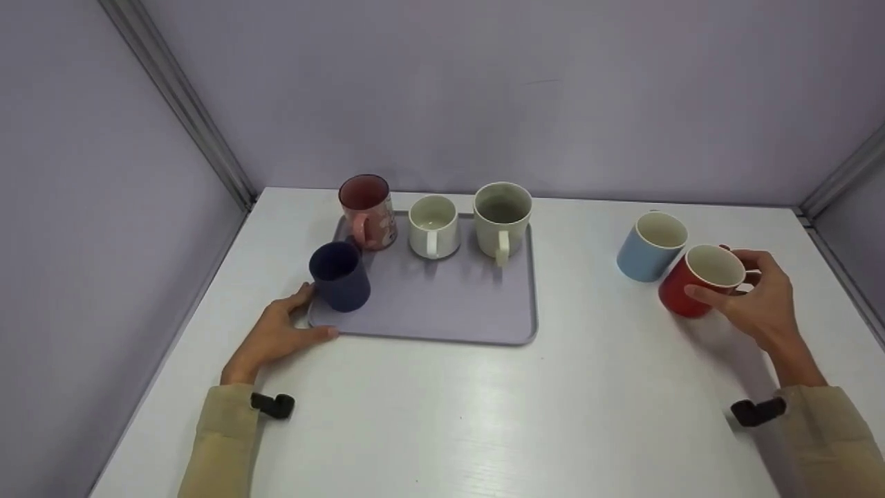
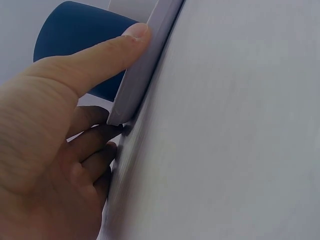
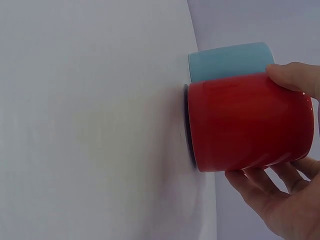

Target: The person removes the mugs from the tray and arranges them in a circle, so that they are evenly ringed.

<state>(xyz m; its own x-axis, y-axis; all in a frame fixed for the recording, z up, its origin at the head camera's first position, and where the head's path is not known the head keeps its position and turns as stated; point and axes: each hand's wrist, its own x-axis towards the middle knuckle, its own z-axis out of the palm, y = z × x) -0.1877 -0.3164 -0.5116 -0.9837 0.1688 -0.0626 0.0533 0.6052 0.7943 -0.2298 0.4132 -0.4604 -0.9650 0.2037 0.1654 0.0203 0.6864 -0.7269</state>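
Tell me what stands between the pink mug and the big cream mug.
In the head view, a smaller white mug stands between the pink mug and the big cream mug.

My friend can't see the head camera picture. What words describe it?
A person's right hand grips a red mug beside a light blue mug on a white table. The left hand holds the corner of a gray tray bearing a dark blue mug, pink mug, small white mug and taller white mug.

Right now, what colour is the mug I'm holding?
The mug is red, off-white inside; head view shows it best.
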